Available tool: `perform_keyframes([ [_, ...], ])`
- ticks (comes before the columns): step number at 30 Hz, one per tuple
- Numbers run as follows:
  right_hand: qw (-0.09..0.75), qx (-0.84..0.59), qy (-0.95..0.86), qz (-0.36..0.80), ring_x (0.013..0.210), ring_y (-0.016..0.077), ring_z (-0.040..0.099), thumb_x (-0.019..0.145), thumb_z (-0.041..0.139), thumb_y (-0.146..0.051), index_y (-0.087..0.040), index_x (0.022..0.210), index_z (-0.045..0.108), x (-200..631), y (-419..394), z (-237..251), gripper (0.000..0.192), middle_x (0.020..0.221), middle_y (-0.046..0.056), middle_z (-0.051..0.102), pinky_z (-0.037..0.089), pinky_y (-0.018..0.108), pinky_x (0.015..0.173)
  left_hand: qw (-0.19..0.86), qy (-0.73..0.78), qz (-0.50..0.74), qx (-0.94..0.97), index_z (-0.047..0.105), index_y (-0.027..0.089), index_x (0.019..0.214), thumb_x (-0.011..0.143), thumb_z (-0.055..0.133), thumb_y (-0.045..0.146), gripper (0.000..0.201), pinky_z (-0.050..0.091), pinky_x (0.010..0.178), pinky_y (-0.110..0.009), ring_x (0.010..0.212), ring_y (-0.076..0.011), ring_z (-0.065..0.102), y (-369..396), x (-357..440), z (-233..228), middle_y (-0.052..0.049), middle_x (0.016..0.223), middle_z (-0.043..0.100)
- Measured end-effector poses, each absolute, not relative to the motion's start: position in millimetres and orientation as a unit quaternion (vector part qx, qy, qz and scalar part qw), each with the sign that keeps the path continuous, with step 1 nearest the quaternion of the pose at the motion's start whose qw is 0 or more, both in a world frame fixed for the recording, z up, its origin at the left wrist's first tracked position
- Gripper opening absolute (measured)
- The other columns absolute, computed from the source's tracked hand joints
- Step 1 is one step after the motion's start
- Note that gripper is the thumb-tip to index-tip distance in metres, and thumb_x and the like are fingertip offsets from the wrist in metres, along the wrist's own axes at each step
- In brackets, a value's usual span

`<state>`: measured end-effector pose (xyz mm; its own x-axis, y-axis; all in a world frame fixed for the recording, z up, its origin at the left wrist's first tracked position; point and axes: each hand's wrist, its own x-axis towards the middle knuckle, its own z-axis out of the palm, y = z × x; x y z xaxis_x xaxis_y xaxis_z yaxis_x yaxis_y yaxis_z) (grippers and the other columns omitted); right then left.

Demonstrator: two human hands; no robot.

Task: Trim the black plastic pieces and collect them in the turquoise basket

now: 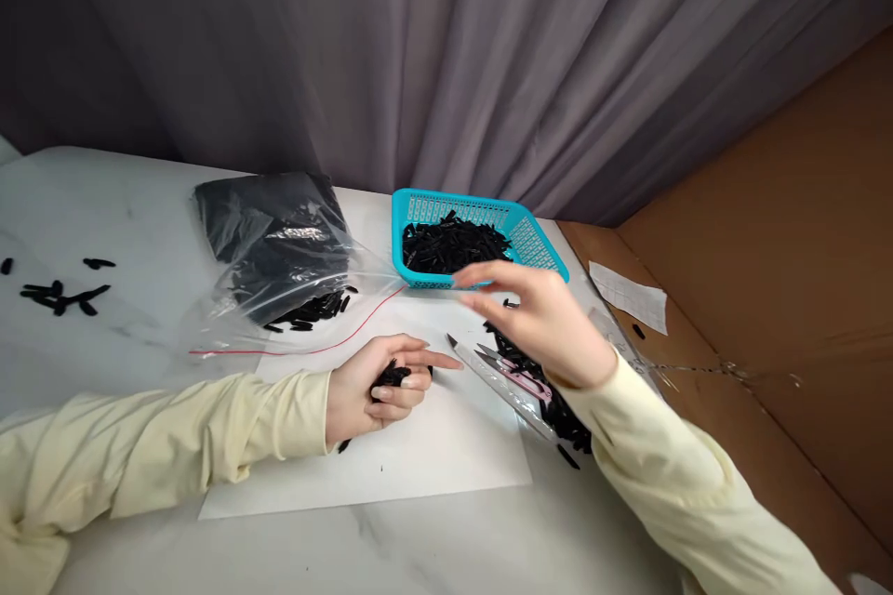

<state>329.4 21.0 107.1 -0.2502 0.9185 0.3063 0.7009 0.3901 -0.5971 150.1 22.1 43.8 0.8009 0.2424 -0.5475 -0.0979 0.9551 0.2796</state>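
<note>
My left hand (391, 386) is curled around a small clump of black elongated pieces (392, 376), its index finger pointing right over a white sheet (433, 446). Raised at the front edge of a turquoise basket (481, 279) is my right hand (520, 311). Its thumb and fingers are apart, and I see nothing between them. Inside the basket lies a heap of similar black pieces (453, 244). Pink-handled thread snips (520, 376) and a long pointed tool in clear wrapping (492, 381) rest below my right hand, beside another black pile (568, 418), which the hand and sleeve partly hide.
A clear zip bag (279, 242) with a red seal line holds dark material at the back left; black pieces lie by its mouth. Several loose black pieces (62, 297) are at far left. A paper slip (628, 296) lies on brown cardboard at right. A grey curtain (349, 46) hangs behind.
</note>
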Motion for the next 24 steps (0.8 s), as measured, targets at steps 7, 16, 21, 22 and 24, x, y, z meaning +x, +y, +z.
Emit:
perform_keyframes([
  [7, 0.317, -0.411, -0.834, 0.189, 0.097, 0.0204, 0.058, 0.085, 0.053, -0.016, -0.019, 0.097, 0.062, 298.4, -29.7, 99.7, 0.016, 0.100, 0.008, 0.066, 0.049, 0.035, 0.083, 0.915, 0.341, 0.150, 0.155, 0.041, 0.015, 0.056, 0.078, 0.040, 0.022, 0.023, 0.010, 0.027, -0.014, 0.029, -0.0034, 0.025, 26.7, 147.7, 47.2, 0.005, 0.045, 0.036],
  [16, 0.297, -0.544, -0.717, 0.318, 0.128, 0.0243, 0.037, 0.086, 0.045, -0.027, -0.018, 0.128, 0.043, 308.3, -48.8, 30.9, 0.042, 0.138, 0.012, 0.041, 0.034, 0.044, 0.104, 0.576, 0.415, 0.309, 0.633, 0.052, 0.016, 0.052, 0.081, 0.044, 0.027, 0.032, 0.034, 0.050, -0.022, 0.042, -0.0096, 0.036, 40.5, 146.5, 41.6, 0.004, 0.038, 0.038],
  [21, 0.373, -0.518, -0.664, 0.389, 0.132, 0.0204, 0.029, 0.080, 0.044, -0.015, -0.020, 0.133, 0.034, 285.0, -44.0, 6.3, 0.055, 0.143, 0.007, 0.034, 0.021, 0.043, 0.111, 0.507, 0.359, 0.315, 0.717, 0.058, 0.017, 0.069, 0.085, 0.040, 0.026, 0.025, 0.039, 0.075, -0.026, 0.075, -0.0165, 0.052, 20.3, 140.8, 33.0, -0.002, 0.072, 0.056],
  [22, 0.400, -0.509, -0.635, 0.420, 0.131, 0.0194, 0.032, 0.078, 0.044, -0.013, -0.022, 0.131, 0.036, 279.8, -40.8, 4.7, 0.054, 0.141, 0.006, 0.037, 0.023, 0.042, 0.110, 0.499, 0.340, 0.307, 0.736, 0.059, 0.017, 0.075, 0.086, 0.039, 0.025, 0.024, 0.039, 0.080, -0.026, 0.083, -0.0174, 0.052, 16.2, 136.6, 32.3, -0.004, 0.081, 0.057],
  [24, 0.449, -0.480, -0.569, 0.494, 0.127, 0.0179, 0.038, 0.075, 0.045, -0.014, -0.024, 0.125, 0.042, 270.5, -35.2, 3.3, 0.051, 0.136, 0.004, 0.044, 0.027, 0.039, 0.109, 0.449, 0.281, 0.286, 0.799, 0.057, 0.017, 0.093, 0.090, 0.032, 0.026, 0.026, 0.037, 0.090, -0.029, 0.098, -0.0186, 0.050, 8.8, 125.5, 30.0, -0.008, 0.099, 0.056],
])
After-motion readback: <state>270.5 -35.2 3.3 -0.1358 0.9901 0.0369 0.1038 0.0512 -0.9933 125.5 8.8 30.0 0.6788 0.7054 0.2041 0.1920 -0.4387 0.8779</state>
